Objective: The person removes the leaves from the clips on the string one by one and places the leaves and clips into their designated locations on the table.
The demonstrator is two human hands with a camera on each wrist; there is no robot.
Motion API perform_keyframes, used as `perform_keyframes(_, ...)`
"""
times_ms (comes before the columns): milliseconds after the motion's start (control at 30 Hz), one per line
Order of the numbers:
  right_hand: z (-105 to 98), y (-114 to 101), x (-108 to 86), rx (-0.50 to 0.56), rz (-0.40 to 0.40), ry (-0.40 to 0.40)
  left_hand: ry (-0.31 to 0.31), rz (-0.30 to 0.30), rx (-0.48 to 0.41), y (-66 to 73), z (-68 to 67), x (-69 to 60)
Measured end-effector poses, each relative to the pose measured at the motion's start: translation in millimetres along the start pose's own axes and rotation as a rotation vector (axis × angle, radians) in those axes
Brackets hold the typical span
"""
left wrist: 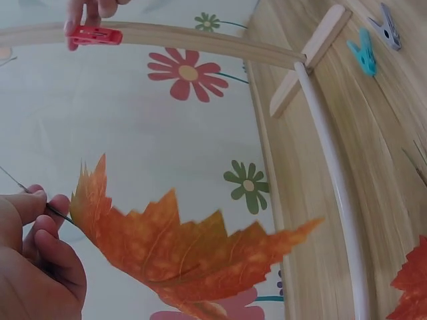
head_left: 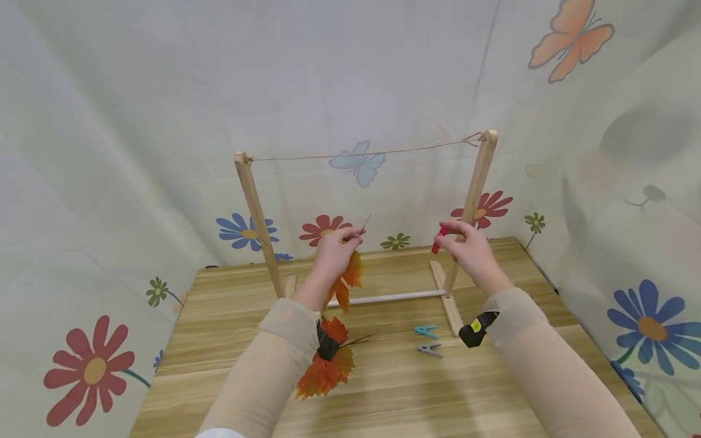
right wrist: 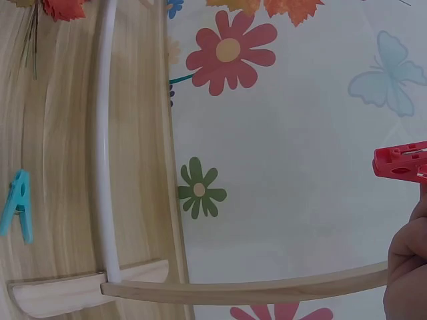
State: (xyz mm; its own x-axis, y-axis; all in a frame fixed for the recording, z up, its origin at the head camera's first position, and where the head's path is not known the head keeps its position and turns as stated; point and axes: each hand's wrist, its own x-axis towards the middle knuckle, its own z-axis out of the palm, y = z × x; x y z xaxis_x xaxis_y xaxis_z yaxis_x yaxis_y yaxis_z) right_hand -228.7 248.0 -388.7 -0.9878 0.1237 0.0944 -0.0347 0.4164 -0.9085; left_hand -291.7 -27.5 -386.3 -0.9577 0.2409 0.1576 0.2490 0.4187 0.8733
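My left hand [head_left: 335, 252] pinches the thin stem of an orange artificial maple leaf [left wrist: 180, 247] between thumb and fingers. The leaf hangs below that hand, and the stem's end sticks up past the fingertips. In my right hand [head_left: 470, 250] a red clothespin [head_left: 439, 241] is pinched by its end, beside the frame's right post. Both hands are raised above the table, lower than the twine [head_left: 350, 156] strung between the two posts. The right wrist view shows the red clothespin [right wrist: 400, 162] at its right edge, with only part of the hand visible.
A wooden frame with a left post [head_left: 257, 225], a right post [head_left: 477, 182] and a white bottom rod [head_left: 394, 298] stands on the wooden table [head_left: 219, 340]. More orange leaves [head_left: 325, 376] lie under the left wrist. A teal clothespin [head_left: 426, 331] and a grey clothespin [head_left: 429, 350] lie nearby.
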Motion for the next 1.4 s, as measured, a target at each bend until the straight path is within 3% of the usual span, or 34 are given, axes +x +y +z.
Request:
perform_keyframes(300,2.7,13.2,-2.4,0.015,0.015,-0.022,-0.005,-0.012,0.041,-6.2,-2.9,-3.2)
perform_keyframes(500,6.3,21.2,-6.0,0.053,0.045,-0.028,-0.056,0.026,0.159,-12.8,0.3,-8.6)
perform_keyframes(800,9.9,34.8,-15.3,0.015,0.054,-0.053,-0.058,0.111,0.352,-22.1,4.6,-16.9)
perform_keyframes(967,12.0,46.1,-18.0,0.017,0.089,-0.067,-0.065,0.112,0.419,-30.1,5.0,-22.2)
perform_keyframes(1167,17.0,57.5,-22.0,0.033,0.094,-0.093,-0.075,0.103,0.462,-43.5,3.2,-28.4)
perform_keyframes(1400,23.6,68.0,-30.7,0.029,0.086,-0.113,-0.083,0.103,0.437,-59.4,0.8,-34.1)
